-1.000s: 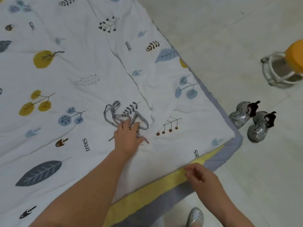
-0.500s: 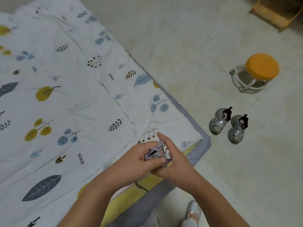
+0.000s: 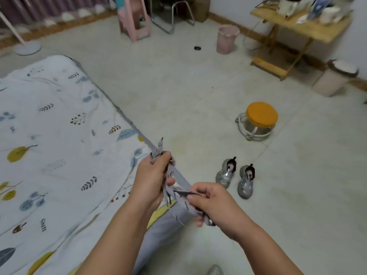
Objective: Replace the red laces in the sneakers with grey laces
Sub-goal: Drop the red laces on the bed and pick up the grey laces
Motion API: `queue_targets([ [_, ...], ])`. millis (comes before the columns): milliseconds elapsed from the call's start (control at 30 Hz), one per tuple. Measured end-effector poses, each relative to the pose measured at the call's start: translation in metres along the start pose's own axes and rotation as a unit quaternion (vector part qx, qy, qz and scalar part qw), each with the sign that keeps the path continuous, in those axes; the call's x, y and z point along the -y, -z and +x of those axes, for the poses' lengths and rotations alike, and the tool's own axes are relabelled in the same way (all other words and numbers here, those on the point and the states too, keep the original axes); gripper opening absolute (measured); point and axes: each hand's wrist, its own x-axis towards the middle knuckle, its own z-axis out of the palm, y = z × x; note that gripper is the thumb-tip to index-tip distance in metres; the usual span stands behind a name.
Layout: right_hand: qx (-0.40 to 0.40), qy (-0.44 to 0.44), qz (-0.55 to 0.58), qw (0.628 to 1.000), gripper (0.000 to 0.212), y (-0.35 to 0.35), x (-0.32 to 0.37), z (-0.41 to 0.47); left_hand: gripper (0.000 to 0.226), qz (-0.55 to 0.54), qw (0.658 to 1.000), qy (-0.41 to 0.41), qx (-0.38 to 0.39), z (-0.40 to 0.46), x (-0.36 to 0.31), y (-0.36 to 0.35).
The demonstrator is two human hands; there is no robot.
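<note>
- The left hand (image 3: 154, 175) and the right hand (image 3: 210, 203), a little apart, both grip the bunched grey laces (image 3: 178, 192) above the bed's corner.
- The step looks like untangling them.
- Next, the sneakers (image 3: 236, 178) on the floor must be reached.

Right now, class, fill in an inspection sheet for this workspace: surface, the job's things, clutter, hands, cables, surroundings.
Surface: pale tiled floor; white leaf-print quilt at left.
Job's things: bundle of flat grey printed laces stretched between both hands; pair of small silver-grey sneakers standing side by side on the floor, untouched; red laces not discernible.
Clutter: round orange-topped stool beyond the sneakers; small dark disc on the floor.
Hands: left hand in a closed grip on the laces; right hand pinching them.
Cables: thin cord beside the wooden folding table.
Surroundings: pink ribbed bin, pink plastic stool, lidded beige bin.
</note>
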Motion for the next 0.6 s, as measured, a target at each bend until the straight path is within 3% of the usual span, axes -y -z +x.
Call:
queue_targets([
  [133,-0.058,-0.001,0.001,0.998,0.014,0.082,0.012,-0.029,0.017,0.190,0.978,-0.043,0.078,-0.017,0.024,-0.070],
  [200,-0.088,0.004,0.010,0.996,0.016,0.114,0.015,-0.037,0.021,0.272,0.946,-0.097,0.149,-0.026,0.030,-0.103],
  [300,-0.134,0.010,0.035,0.990,0.019,0.153,0.018,-0.037,0.042,0.396,0.885,-0.083,0.232,-0.026,0.039,-0.143],
  [367,-0.153,0.011,0.057,0.986,0.019,0.173,0.020,-0.032,0.038,0.472,0.838,-0.089,0.259,-0.017,0.042,-0.163],
  [467,-0.178,0.027,0.069,0.981,0.017,0.197,0.025,-0.013,0.014,0.448,0.854,-0.091,0.249,0.010,0.041,-0.183],
  [600,-0.238,0.028,0.065,0.969,0.009,0.237,0.026,0.013,0.024,0.386,0.903,-0.077,0.171,0.059,0.035,-0.196],
])
